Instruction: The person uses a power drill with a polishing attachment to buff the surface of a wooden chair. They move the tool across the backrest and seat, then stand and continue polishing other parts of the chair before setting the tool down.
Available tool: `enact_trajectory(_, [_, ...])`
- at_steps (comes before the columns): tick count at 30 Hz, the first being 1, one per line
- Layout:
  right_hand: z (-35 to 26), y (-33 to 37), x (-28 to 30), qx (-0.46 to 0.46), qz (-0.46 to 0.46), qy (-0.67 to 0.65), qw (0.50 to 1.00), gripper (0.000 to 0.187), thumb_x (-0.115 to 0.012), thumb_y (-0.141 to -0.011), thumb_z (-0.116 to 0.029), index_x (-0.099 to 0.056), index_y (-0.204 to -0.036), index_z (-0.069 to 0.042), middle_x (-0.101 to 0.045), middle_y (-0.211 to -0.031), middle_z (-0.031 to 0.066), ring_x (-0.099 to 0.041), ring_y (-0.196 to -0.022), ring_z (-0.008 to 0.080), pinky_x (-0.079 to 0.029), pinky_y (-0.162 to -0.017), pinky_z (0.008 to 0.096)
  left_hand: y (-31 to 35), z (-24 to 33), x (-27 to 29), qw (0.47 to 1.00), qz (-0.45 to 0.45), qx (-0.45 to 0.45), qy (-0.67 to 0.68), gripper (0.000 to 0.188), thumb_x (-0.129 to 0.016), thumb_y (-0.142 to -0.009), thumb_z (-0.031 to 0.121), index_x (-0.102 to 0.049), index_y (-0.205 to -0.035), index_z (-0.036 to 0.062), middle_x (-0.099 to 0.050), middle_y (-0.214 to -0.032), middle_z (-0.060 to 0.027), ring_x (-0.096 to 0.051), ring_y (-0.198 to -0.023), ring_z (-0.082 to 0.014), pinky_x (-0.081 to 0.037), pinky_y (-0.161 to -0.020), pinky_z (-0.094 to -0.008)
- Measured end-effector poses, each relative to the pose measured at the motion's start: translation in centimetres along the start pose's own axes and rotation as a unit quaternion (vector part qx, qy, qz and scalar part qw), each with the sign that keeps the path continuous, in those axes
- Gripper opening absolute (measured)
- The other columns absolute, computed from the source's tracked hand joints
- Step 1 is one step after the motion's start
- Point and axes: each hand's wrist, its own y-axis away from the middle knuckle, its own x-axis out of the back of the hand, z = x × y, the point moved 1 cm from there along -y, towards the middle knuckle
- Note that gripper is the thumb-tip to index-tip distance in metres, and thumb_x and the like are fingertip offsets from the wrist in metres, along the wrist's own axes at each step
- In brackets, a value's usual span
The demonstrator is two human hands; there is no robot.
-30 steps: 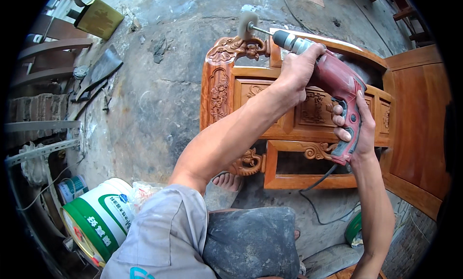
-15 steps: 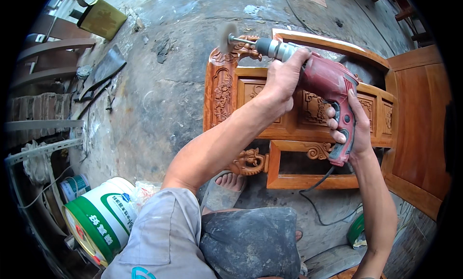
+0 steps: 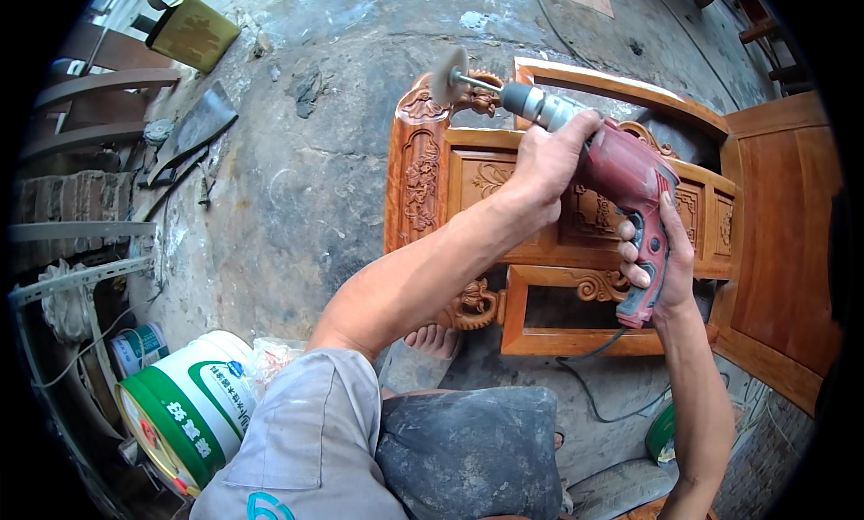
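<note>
A red power drill (image 3: 625, 171) is held in both my hands over carved wooden furniture (image 3: 418, 174). My left hand (image 3: 551, 156) is closed round the front of the drill, just behind its silver-and-black chuck. My right hand (image 3: 668, 259) wraps the rear pistol grip, fingers curled at the trigger side. A thin shaft leads from the chuck to a round grey disc (image 3: 447, 77), blurred at its edge. The disc stands at the carved top corner of the furniture; whether it touches the wood I cannot tell. From the grip's lower end runs a dark power cord (image 3: 587, 394).
A green-and-white bucket (image 3: 193, 407) stands at the lower left, a smaller tin (image 3: 139, 347) beside it. At the far left is a yellowish metal can (image 3: 193, 34). A wooden panel (image 3: 778, 241) rises on the right. Dark cable lies along the concrete floor (image 3: 297, 178).
The drill and both hands have shifted slightly right and down in the picture. The disc has moved right with them and now appears more tilted. My grip is unchanged.
</note>
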Motion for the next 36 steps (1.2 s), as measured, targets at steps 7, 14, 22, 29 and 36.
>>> enact_trajectory(7, [-1.6,-1.6,-0.9,-0.036,-0.038,0.048,0.997,0.042,-0.051,-0.103,-0.046,-0.056,-0.116,-0.006,-0.063,-0.083,0.0048,-0.059,-0.062,0.0085,-0.042,-0.036,0.0164,0.9,1.0,1.2,0.999,0.020,-0.014,0.036,0.038,-0.067,-0.092,0.036,-0.062,-0.111,0.0042,-0.068,-0.103,-0.0067,-0.065,-0.096,-0.0160,-0.049,-0.093,-0.0352])
enact_trajectory(14, [-1.4,-1.4,-0.9,-0.021,-0.018,0.038,0.999,0.045,-0.052,-0.102,-0.047,-0.055,-0.121,-0.006,-0.063,-0.083,0.0046,-0.060,-0.061,0.0085,-0.041,-0.036,0.0166,0.2,1.3,0.6,1.000,0.015,-0.007,0.014,0.044,-0.069,-0.089,0.039,-0.063,-0.111,0.0011,-0.069,-0.103,-0.0090,-0.065,-0.096,-0.0178,-0.049,-0.094,-0.0362])
enact_trajectory(22, [0.0,-1.9,-2.6,-0.032,-0.058,0.017,0.998,0.046,-0.053,-0.101,-0.048,-0.054,-0.119,-0.006,-0.063,-0.084,0.0055,-0.061,-0.063,0.0088,-0.044,-0.037,0.0164,1.4,3.1,2.7,0.998,0.043,0.017,-0.033,0.041,-0.065,-0.092,0.041,-0.062,-0.115,0.0062,-0.067,-0.099,-0.0045,-0.063,-0.089,-0.0144,-0.050,-0.085,-0.0338])
enact_trajectory(29, [0.6,-1.3,-2.7,-0.069,-0.048,0.032,0.996,0.045,-0.052,-0.102,-0.047,-0.054,-0.119,-0.006,-0.063,-0.083,0.0062,-0.062,-0.063,0.0103,-0.045,-0.037,0.0171,3.5,1.9,4.0,0.999,0.052,0.015,0.009,0.042,-0.065,-0.093,0.043,-0.063,-0.115,0.0073,-0.068,-0.102,-0.0032,-0.064,-0.092,-0.0132,-0.049,-0.087,-0.0339])
enact_trajectory(36, [0.1,0.4,-1.3,-0.050,-0.025,0.026,0.998,0.045,-0.051,-0.102,-0.047,-0.053,-0.121,-0.006,-0.062,-0.083,0.0057,-0.061,-0.062,0.0098,-0.043,-0.036,0.0165,3.3,0.6,1.5,0.998,0.040,-0.021,0.032,0.027,-0.068,-0.092,0.035,-0.064,-0.098,0.0089,-0.064,-0.091,-0.0004,-0.057,-0.085,-0.0099,-0.045,-0.085,-0.0316])
